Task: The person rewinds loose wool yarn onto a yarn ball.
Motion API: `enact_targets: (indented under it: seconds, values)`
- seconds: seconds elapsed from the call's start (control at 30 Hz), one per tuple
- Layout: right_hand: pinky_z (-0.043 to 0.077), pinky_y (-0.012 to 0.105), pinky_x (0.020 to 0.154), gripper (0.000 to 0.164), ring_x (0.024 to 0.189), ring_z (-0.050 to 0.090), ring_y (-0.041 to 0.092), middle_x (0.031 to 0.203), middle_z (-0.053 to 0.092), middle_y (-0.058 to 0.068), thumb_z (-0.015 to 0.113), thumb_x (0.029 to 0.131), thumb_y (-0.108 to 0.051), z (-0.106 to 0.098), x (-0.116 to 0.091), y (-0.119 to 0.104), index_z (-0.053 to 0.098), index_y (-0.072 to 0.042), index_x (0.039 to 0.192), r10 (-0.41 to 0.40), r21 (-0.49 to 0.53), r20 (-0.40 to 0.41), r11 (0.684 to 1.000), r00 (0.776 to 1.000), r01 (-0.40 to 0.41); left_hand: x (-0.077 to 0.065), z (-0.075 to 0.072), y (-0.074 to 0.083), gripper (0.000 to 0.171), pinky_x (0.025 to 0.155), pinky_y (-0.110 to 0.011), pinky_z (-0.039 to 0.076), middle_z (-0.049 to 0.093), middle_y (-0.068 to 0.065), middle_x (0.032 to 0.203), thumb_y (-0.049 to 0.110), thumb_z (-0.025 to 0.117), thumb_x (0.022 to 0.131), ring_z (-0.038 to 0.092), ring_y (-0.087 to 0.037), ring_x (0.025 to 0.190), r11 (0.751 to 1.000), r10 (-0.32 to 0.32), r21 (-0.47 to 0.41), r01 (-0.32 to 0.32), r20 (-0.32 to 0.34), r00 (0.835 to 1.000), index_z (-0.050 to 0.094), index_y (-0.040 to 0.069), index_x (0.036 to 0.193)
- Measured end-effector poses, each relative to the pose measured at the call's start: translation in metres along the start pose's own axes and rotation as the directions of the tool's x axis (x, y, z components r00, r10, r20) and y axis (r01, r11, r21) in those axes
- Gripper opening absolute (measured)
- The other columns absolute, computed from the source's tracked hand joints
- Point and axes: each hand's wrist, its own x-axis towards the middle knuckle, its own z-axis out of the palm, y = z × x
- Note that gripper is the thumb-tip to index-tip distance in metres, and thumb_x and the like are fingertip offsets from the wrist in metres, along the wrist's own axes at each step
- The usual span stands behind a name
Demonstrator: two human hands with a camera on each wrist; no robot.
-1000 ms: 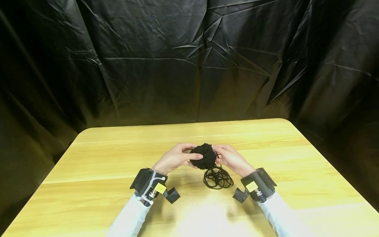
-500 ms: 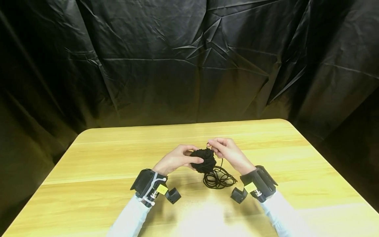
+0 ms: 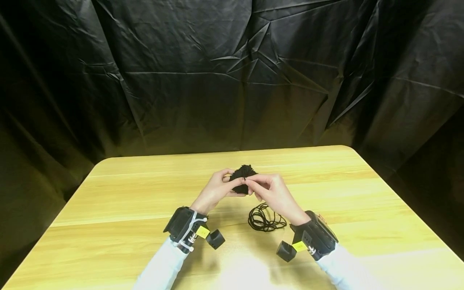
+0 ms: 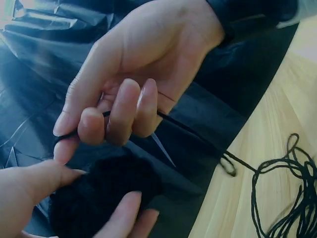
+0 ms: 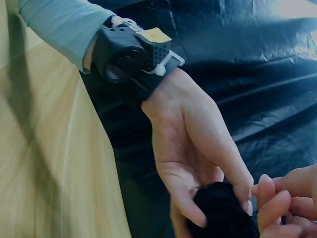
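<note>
My left hand (image 3: 216, 187) grips a ball of black yarn (image 3: 243, 173) above the table, its thumb lying across the near side. In the right wrist view, fingers and thumb wrap round the dark ball (image 5: 220, 213). My right hand (image 3: 275, 193) meets the ball from the right, thumb and forefinger pinching the yarn strand (image 4: 183, 127) close to the left thumb. That strand passes through the curled right fingers, as the left wrist view shows, and runs down to a loose tangle of yarn (image 3: 255, 222) on the table below the right hand.
The light wooden table (image 3: 127, 241) has rounded far corners. A black sheet (image 3: 188, 108) hangs behind it. Each wrist wears a black band with a small camera (image 3: 215, 239) sticking out inward.
The right hand has gone from the ball's right side, up over its top, then left and down to the near side by the left thumb. The ball has risen slightly.
</note>
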Motion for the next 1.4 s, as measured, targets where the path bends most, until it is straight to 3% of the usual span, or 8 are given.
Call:
enact_targets:
  seconds: [0.33, 0.47, 0.63, 0.77, 0.87, 1.03, 1.27, 1.4]
  values:
    - [0.05, 0.031, 0.057, 0.022, 0.061, 0.058, 0.028, 0.074, 0.064, 0.004, 0.052, 0.09, -0.016, 0.008, -0.009, 0.015, 0.066, -0.001, 0.096, 0.031, 0.057, 0.169, 0.998, 0.985, -0.042, -0.003, -0.004, 0.008, 0.04, 0.084, -0.033, 0.048, 0.053, -0.019, 0.112, 0.016, 0.056, 0.088, 0.058, -0.022, 0.097, 0.993, -0.018, -0.117, 0.014, -0.028, 0.999, 0.04, -0.005, 0.117]
    - [0.051, 0.036, 0.065, 0.024, 0.066, 0.059, 0.025, 0.075, 0.063, 0.009, 0.051, 0.091, -0.017, 0.009, -0.008, 0.026, 0.065, 0.001, 0.099, 0.033, 0.076, 0.238, 0.996, 0.971, -0.052, -0.004, -0.005, 0.01, 0.04, 0.084, -0.033, 0.048, 0.052, -0.021, 0.118, 0.016, 0.053, 0.089, 0.058, -0.024, 0.1, 0.986, -0.021, -0.164, 0.022, 0.007, 1.0, 0.04, -0.005, 0.121]
    - [0.042, 0.025, 0.056, 0.024, 0.057, 0.047, 0.015, 0.062, 0.05, 0.008, 0.047, 0.092, -0.016, 0.005, -0.004, 0.043, 0.063, 0.003, 0.09, 0.102, 0.107, 0.25, 0.985, 0.963, -0.132, -0.006, -0.007, 0.011, 0.042, 0.084, -0.038, 0.047, 0.048, -0.025, 0.123, 0.016, 0.05, 0.091, 0.057, -0.028, 0.103, 0.982, 0.005, -0.19, 0.009, 0.074, 0.997, 0.04, -0.007, 0.124]
    - [0.032, 0.021, 0.052, 0.028, 0.053, 0.037, 0.009, 0.059, 0.039, -0.002, 0.045, 0.093, -0.02, 0.001, -0.002, 0.053, 0.052, -0.002, 0.073, 0.185, 0.255, 0.302, 0.929, 0.935, -0.266, -0.007, -0.008, 0.011, 0.043, 0.083, -0.043, 0.047, 0.047, -0.025, 0.125, 0.017, 0.05, 0.091, 0.057, -0.025, 0.101, 0.985, 0.001, -0.173, 0.018, 0.109, 0.994, 0.041, -0.007, 0.125]
    - [0.032, 0.022, 0.056, 0.02, 0.053, 0.035, 0.009, 0.061, 0.038, -0.003, 0.042, 0.092, -0.014, -0.002, 0.0, 0.056, 0.05, -0.007, 0.075, 0.211, 0.351, 0.341, 0.876, 0.916, -0.332, -0.007, -0.008, 0.011, 0.043, 0.082, -0.047, 0.047, 0.047, -0.023, 0.125, 0.016, 0.05, 0.091, 0.058, -0.021, 0.098, 0.986, -0.015, -0.162, 0.038, 0.143, 0.99, 0.042, -0.007, 0.125]
    - [0.039, 0.024, 0.063, 0.021, 0.06, 0.043, 0.01, 0.068, 0.046, -0.003, 0.034, 0.094, -0.007, -0.005, 0.002, 0.057, 0.053, -0.008, 0.084, 0.246, 0.437, 0.345, 0.812, 0.906, -0.387, -0.008, -0.008, 0.01, 0.043, 0.081, -0.05, 0.046, 0.046, -0.024, 0.125, 0.016, 0.048, 0.092, 0.056, -0.021, 0.099, 0.988, -0.008, -0.151, 0.041, 0.211, 0.978, 0.042, -0.01, 0.126]
    - [0.046, 0.02, 0.064, 0.024, 0.063, 0.055, 0.006, 0.072, 0.058, -0.003, 0.035, 0.096, -0.013, -0.007, 0.009, 0.055, 0.058, -0.008, 0.092, 0.272, 0.534, 0.345, 0.73, 0.898, -0.426, -0.008, -0.009, 0.01, 0.043, 0.079, -0.047, 0.048, 0.047, -0.028, 0.123, 0.015, 0.048, 0.091, 0.059, -0.029, 0.097, 0.989, -0.025, -0.133, 0.06, 0.254, 0.967, 0.041, -0.011, 0.125]
    - [0.046, 0.021, 0.069, 0.027, 0.066, 0.056, 0.005, 0.075, 0.062, -0.005, 0.035, 0.096, -0.014, -0.011, 0.014, 0.052, 0.061, -0.011, 0.09, 0.31, 0.532, 0.324, 0.722, 0.894, -0.443, -0.008, -0.01, 0.009, 0.044, 0.078, -0.044, 0.049, 0.052, -0.027, 0.117, 0.014, 0.053, 0.088, 0.061, -0.029, 0.093, 0.993, -0.031, -0.099, 0.058, 0.256, 0.966, 0.044, -0.012, 0.122]
